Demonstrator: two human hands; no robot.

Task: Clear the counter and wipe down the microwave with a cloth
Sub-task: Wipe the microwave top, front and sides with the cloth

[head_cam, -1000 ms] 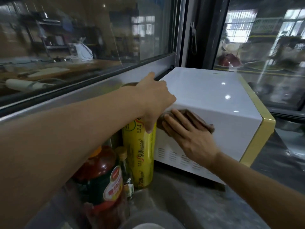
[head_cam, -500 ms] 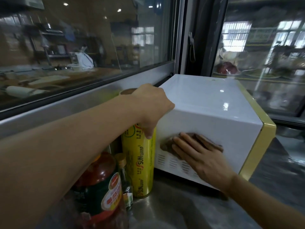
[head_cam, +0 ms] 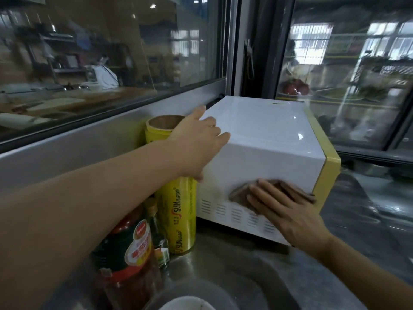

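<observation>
So you are partway through: the microwave (head_cam: 257, 153) sits on the steel counter (head_cam: 223, 260) in the window corner, and your right hand (head_cam: 288, 211) presses the brown cloth (head_cam: 241, 195) flat, fingers straight, against its white side just above the vents, while your left hand (head_cam: 201, 142) braces the top rear corner with fingers spread, gripping nothing. I judge the top and yellow front are yet to be wiped, and the counter is not cleared: the yellow wrap roll (head_cam: 178, 209) stands just beside the microwave's rear edge, with the sauce jar (head_cam: 129, 253) and small bottle (head_cam: 156, 231) crowding that side; open room lies toward the front.
</observation>
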